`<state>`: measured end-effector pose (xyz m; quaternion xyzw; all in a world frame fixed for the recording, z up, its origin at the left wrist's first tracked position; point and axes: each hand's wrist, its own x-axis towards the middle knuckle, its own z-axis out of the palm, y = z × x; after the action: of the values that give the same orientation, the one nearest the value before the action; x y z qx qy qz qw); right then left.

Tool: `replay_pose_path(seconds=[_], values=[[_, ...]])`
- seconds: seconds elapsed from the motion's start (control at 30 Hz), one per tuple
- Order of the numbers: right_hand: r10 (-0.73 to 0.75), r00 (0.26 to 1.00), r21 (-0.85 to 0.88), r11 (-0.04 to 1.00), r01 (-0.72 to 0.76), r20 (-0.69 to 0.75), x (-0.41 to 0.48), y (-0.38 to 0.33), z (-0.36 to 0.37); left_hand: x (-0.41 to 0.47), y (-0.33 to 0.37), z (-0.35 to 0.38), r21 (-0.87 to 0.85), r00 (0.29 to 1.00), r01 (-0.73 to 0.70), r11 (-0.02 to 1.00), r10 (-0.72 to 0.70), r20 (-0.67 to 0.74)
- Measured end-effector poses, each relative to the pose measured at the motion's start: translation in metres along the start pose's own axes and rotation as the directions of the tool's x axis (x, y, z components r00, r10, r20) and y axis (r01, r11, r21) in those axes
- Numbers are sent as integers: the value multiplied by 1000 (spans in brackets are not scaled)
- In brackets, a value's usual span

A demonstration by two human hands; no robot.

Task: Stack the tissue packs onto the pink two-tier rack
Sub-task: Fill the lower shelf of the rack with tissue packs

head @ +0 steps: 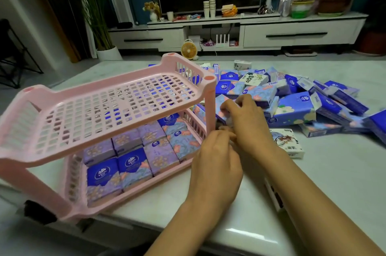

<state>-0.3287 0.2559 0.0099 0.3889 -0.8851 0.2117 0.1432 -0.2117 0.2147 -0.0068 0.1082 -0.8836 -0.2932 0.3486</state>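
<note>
Inside pink rack (pixel 94 86) btm tier: tissue packs (pixel 158 155) in rows; right hand (pixel 246 124) grips one pack (pixel 219 111), left hand (pixel 215 163) grip unclear.

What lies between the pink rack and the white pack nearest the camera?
Head view: both hands, the left hand nearer, the right hand gripping a floral pack beside the rack.

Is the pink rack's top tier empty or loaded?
Empty: the top tier shows bare grid; stacked tissue packs sit on the bottom tier.
</note>
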Motion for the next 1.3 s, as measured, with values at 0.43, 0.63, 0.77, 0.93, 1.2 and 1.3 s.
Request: replay_pose_path(seconds=[0.43, 0.63, 0.77, 0.93, 1.2, 1.3], values=[[140, 923, 833, 398, -385, 359, -35, 21, -76, -8, 35, -15, -578, 759, 647, 497, -494, 424], [-97, 909, 847, 415, -334, 406, -34, 5, -63, -2, 35, -33, -637, 520, 735, -231, -410, 749], [218, 951, 824, 479, -301, 221, -18, 6, -49, -1, 25, -41, -746, 544, 638, -190, -575, 611], [14, 998, 523, 852, -42, 58, -7, -3, -17, -10, 3, -53, -743, 508, 642, -189, -620, 597], [-134, 991, 51, 990, 134, -9, 0, -6, 7, -16, -18, -64, -742, 490, 649, -169, -654, 577], [-172, 985, -37, 984, 173, 27, 5, -11, 10, -16, -20, -65, -734, 484, 661, -157, -658, 577]])
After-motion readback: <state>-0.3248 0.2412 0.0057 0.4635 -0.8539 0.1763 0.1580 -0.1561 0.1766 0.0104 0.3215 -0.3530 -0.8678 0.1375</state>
